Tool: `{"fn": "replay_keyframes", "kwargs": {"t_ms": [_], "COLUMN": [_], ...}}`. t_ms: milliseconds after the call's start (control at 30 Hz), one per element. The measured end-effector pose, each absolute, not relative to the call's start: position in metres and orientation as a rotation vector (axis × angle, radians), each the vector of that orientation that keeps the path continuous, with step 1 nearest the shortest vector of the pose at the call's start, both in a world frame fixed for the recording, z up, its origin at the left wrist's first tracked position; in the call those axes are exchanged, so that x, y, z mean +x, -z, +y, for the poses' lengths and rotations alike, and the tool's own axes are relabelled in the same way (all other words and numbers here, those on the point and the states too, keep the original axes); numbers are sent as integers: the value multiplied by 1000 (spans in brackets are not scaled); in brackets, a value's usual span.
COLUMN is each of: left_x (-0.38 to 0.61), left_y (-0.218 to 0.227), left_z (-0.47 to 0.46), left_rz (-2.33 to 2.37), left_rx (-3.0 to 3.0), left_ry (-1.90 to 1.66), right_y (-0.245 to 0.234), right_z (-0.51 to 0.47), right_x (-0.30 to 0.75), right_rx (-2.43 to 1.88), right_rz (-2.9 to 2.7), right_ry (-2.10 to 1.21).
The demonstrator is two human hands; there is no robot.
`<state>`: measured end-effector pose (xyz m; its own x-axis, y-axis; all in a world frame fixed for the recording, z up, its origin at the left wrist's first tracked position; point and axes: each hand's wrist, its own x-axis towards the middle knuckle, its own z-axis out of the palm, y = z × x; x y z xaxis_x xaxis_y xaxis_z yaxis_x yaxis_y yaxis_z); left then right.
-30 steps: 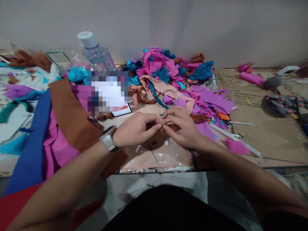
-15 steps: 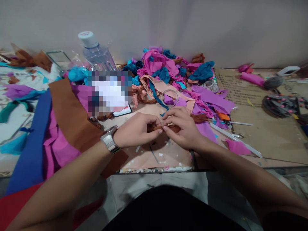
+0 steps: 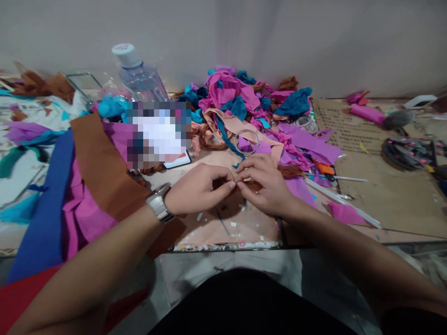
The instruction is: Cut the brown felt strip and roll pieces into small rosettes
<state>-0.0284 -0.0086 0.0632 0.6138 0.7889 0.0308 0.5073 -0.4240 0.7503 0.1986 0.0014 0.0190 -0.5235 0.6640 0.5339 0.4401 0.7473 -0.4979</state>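
Over the middle of the table my left hand [image 3: 206,188], with a metal watch [image 3: 159,202] on its wrist, is closed in a pinch of thumb and forefinger. My right hand [image 3: 261,184] pinches right beside it, the fingertips of both almost touching. Between them is a narrow twisted strip of brown crepe paper [image 3: 252,187], partly hidden under the right fingers. Just beyond the right hand lie a clear ring [image 3: 247,131] and a twisted teal strip [image 3: 225,135].
Crumpled pink, teal and purple paper [image 3: 232,90] is heaped against the wall. A bottle [image 3: 141,77] stands behind a blurred-out phone [image 3: 178,160]. Brown [image 3: 104,163] and blue [image 3: 45,200] sheets hang over the front edge at left. Orange-handled scissors [image 3: 324,168] and white sticks [image 3: 349,207] lie at right.
Both hands stay in nearly the same place, still pinched together. Less of the brown strip shows by the left fingers now.
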Motion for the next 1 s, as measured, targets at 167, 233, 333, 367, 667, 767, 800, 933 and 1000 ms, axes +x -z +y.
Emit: {"fn": "replay_keyframes", "kwargs": {"t_ms": [167, 233, 333, 367, 667, 767, 800, 933, 1000], "left_x": [-28, -28, -29, -29, -27, -28, -28, -29, -29], "left_y": [-61, -61, -61, -61, -62, -61, -60, -59, -59], "left_z": [-8, -8, -8, -8, -7, -7, -7, -7, -7], "left_rz": [1015, 1003, 984, 985, 1033, 1021, 1014, 977, 969], "left_rx": [2189, 2256, 2283, 2273, 2285, 2288, 2281, 2235, 2218], "left_ry": [-522, -535, -536, -529, -470, -476, -482, -514, -538], "right_y": [-21, -22, -22, -22, -22, -22, -22, -22, -22], "right_z": [0, 0, 0, 0, 0, 0, 0, 0, 0], "right_x": [199, 199, 200, 201, 199, 199, 199, 200, 201], "right_rx": [-829, -820, -808, -808, -816, -816, -812, -802, -801], "right_rz": [-2205, -2198, -2174, -2169, -2175, -2181, -2178, -2176, -2182], "right_ry": [-394, -423, -455, -455, -445, -433, -424, -390, -389]}}
